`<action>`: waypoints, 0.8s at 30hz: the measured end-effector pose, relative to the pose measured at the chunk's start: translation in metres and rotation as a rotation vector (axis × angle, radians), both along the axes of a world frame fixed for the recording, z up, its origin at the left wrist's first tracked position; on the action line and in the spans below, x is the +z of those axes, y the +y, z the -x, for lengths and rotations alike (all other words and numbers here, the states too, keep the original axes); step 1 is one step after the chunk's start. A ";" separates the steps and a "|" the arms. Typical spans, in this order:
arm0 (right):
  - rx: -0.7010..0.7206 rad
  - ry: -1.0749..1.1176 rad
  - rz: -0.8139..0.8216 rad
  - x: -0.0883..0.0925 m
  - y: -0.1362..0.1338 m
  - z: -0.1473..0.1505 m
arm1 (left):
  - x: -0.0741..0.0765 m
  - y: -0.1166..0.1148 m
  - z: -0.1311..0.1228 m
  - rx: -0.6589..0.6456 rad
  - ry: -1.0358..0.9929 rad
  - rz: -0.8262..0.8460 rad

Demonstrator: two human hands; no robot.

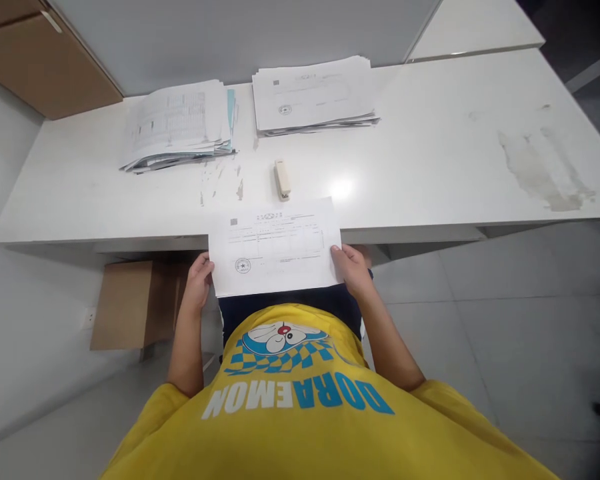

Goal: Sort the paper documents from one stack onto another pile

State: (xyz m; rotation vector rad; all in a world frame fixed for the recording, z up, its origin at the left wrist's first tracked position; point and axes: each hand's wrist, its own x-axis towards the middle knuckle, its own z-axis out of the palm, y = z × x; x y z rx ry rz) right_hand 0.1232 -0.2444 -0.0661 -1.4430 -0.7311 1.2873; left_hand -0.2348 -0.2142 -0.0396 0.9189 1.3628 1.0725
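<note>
Between my two hands is a printed sheet of paper (280, 250) with a round star stamp at its lower left; whether more sheets lie under it I cannot tell. My left hand (199, 277) pinches its left edge. At the right edge, my right hand (351, 268) grips it with the thumb on top. The sheet's far part overlaps the front edge of the white desk, and its near part is over my lap. Just beyond it on the desk lies a small cream stapler (282, 180).
Two stacks of printed papers lie along the back: a left stack (175, 123) with a bluish sheet, and a right stack (313, 93). The white desk (420, 153) has a stained patch (540, 167) at right. A cardboard box (125, 303) stands below the desk.
</note>
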 end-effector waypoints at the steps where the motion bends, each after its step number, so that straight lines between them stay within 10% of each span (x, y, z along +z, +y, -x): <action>1: 0.010 -0.012 0.000 0.000 0.000 -0.004 | 0.002 0.001 -0.002 0.009 -0.009 -0.002; 9: -0.061 -0.165 0.065 0.003 0.001 -0.046 | 0.015 0.016 -0.037 -0.010 0.130 -0.197; 16: -0.167 -0.210 0.158 0.013 0.009 -0.083 | 0.047 0.042 -0.086 -0.158 0.798 -0.472; 24: -0.161 -0.236 0.263 0.033 0.004 -0.123 | 0.037 0.052 -0.124 -0.228 0.997 -0.477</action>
